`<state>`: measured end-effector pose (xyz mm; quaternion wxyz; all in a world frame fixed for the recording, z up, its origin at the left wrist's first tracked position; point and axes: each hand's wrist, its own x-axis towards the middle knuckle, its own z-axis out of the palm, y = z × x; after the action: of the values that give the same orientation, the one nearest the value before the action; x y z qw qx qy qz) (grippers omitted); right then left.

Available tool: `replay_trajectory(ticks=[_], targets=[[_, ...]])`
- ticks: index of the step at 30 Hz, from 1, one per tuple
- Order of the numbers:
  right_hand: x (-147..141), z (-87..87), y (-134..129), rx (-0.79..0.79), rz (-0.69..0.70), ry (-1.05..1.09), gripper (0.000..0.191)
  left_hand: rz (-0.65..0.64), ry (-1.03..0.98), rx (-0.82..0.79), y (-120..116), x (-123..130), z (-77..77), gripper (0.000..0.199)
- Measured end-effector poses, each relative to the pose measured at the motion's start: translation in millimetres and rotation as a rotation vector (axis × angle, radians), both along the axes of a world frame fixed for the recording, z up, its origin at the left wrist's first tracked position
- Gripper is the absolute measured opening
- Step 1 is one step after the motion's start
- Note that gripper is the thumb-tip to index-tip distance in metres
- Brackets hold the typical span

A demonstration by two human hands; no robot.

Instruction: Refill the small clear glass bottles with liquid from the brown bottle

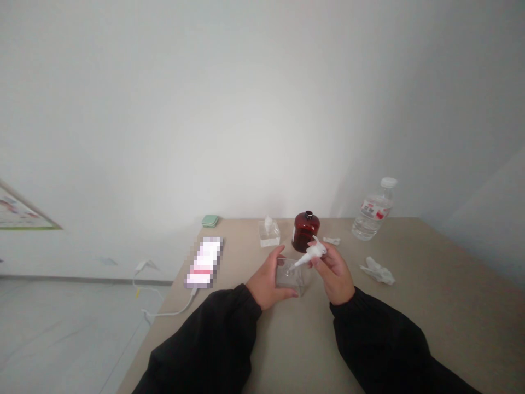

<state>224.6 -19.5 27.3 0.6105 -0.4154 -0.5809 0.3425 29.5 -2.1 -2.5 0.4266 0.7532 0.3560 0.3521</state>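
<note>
My left hand (pixel 266 282) is closed around the sides of a clear, square-bodied bottle (pixel 289 279), which is tilted toward the right. Between the fingers of my right hand (pixel 334 276) is a white pump head (pixel 314 253). Its narrow lower end points down and left, at the mouth of the clear bottle; whether it has entered cannot be made out. Just behind both hands stands a dark red-brown bottle (pixel 305 232), upright with an uncapped neck. Left of it is another clear square bottle (pixel 269 235) with a white pump top.
A large clear bottle (pixel 371 216) with a white cap stands at the back right. Crumpled tissue (pixel 378 271) and a small white scrap (pixel 331 241) lie nearby. On the left are a phone (pixel 205 262), its white cable (pixel 170 313) and a green case (pixel 210 220). A wall (pixel 262 109) backs the table.
</note>
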Motion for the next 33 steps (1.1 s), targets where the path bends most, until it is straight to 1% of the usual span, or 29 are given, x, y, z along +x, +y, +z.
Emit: replay_trajectory(ticks=[5, 9, 12, 15, 17, 19, 20, 23, 26, 29, 33], targets=[[-2, 0.3, 5, -0.022, 0.003, 0.134, 0.041, 0.005, -0.011, -0.013, -1, 1, 1.7, 0.111], [8, 5.8, 10, 0.013, -0.030, 0.273, 0.036, 0.003, -0.030, -0.020, 0, 0, 0.8, 0.111], [25, 15.3, 17, 0.051, -0.122, 0.311, 0.034, 0.009, -0.043, -0.031, 0, 0, 0.3, 0.111], [48, 21.3, 24, 0.057, -0.260, 0.220, 0.029, 0.018, -0.035, -0.036, -1, 0, 0.8, 0.110], [63, 20.5, 29, 0.033, -0.308, 0.170, 0.029, 0.016, -0.025, -0.037, -1, 0, 1.1, 0.110], [76, 16.1, 33, -0.027, -0.340, 0.067, 0.031, 0.016, -0.019, -0.033, -1, 0, 0.9, 0.110], [81, 13.0, 34, -0.065, -0.357, -0.032, 0.031, 0.017, -0.017, -0.030, -1, 0, 0.6, 0.110], [90, 2.7, 39, -0.144, -0.403, -0.425, 0.030, 0.019, -0.018, -0.028, -1, 0, -0.4, 0.110], [95, -5.2, 42, -0.170, -0.383, -0.725, 0.030, 0.017, -0.014, -0.043, -1, 0, -0.1, 0.110], [97, -9.2, 45, -0.176, -0.314, -0.887, 0.033, 0.024, 0.001, -0.042, -2, 0, 1.5, 0.110], [101, -10.9, 47, -0.200, -0.255, -1.017, 0.037, 0.027, 0.007, -0.042, -2, 0, 2.5, 0.110]])
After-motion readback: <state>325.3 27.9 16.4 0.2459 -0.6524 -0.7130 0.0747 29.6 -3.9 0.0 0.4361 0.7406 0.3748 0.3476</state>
